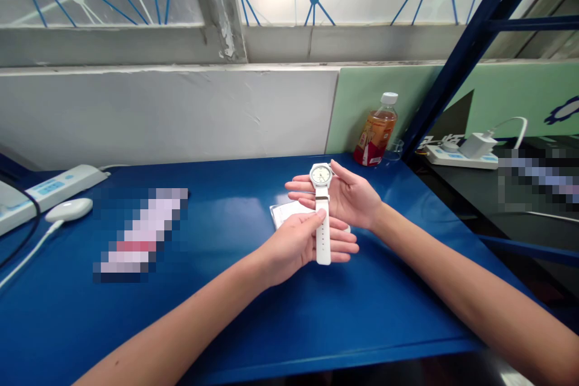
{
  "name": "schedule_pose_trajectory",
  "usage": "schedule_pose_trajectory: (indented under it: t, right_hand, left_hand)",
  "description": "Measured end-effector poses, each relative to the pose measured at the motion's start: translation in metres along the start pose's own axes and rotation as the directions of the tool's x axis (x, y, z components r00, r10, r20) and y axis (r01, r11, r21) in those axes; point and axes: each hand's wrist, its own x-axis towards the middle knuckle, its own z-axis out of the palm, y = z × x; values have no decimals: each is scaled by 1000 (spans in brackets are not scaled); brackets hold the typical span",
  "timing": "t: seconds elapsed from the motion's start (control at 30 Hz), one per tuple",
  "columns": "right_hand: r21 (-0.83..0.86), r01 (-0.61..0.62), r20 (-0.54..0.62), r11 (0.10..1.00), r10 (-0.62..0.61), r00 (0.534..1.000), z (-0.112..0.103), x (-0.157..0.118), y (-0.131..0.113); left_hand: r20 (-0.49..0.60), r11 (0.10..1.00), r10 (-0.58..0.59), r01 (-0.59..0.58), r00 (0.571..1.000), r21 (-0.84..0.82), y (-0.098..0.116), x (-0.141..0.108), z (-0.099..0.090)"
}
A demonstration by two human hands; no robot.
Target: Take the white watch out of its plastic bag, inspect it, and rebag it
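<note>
Here on the left, the left hand (294,244) is pinching the strap (322,244) under its thumb, the tip pointing near. The white watch (322,201) is stretching near to far across both hands, its dial (321,175) farthest. Right, the right hand (355,198) is lying spread, palm up, sitting closer to that dial.

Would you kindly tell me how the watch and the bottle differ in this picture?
The watch is nearly all white, while the bottle is mostly orange and red.
The watch is the smaller and flatter of the two; the bottle is larger and rounded.
The watch is held, with the left hand on its strap; the bottle stands untouched on the table.
Both show white: the watch's strap and the bottle's cap.
</note>
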Motion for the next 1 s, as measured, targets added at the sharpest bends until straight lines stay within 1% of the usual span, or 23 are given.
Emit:
schedule_pose_trajectory:
  t: [0.17, 0.27, 0.4, 0.5, 0.67, 0.8, 0.87, 0.93, 1.0]
  right_hand:
    - [-10, 23, -24, 1000, -23, 999, -2, 0, -2]
    - [-1, 41, -46, 999, -41, 998, -3, 1, -2]
    - [-12, 56, -21, 998, -56, 998, -4, 1, -5]
    - [-35, 41, 8, 999, -41, 999, -4, -2, -9]
    - [-12, 23, 19, 1000, -22, 1000, -4, -4, -12]
    - [25, -1, 9, 1000, 1, 1000, -5, -3, -10]
    - [38, 9, -4, 999, -8, 1000, -6, -2, -9]
    - [49, 45, -37, 998, -43, 998, -7, -1, -10]
    - [56, 107, -100, 993, -101, 990, -9, 1, -10]
  left_hand:
    - [28, 1000, -8, 9, 1000, -20, 2, 0, 0]
    - [26, 1000, -16, 16, 1000, -12, 3, 0, -1]
    - [-29, 1000, 13, -12, 999, 11, 7, 1, -3]
    - [-72, 999, 29, -27, 997, 17, 9, 1, -2]
    - [-121, 1000, 6, -4, 993, 17, 8, 1, 0]
    - [-92, 1000, -21, 21, 996, 5, 7, 2, 0]
    - [-83, 1000, -22, 22, 996, 2, 6, 3, 0]
    - [-100, 1000, 23, -21, 995, 22, 5, 3, -1]
    - [-114, 991, 119, -110, 986, 80, 4, 3, -2]
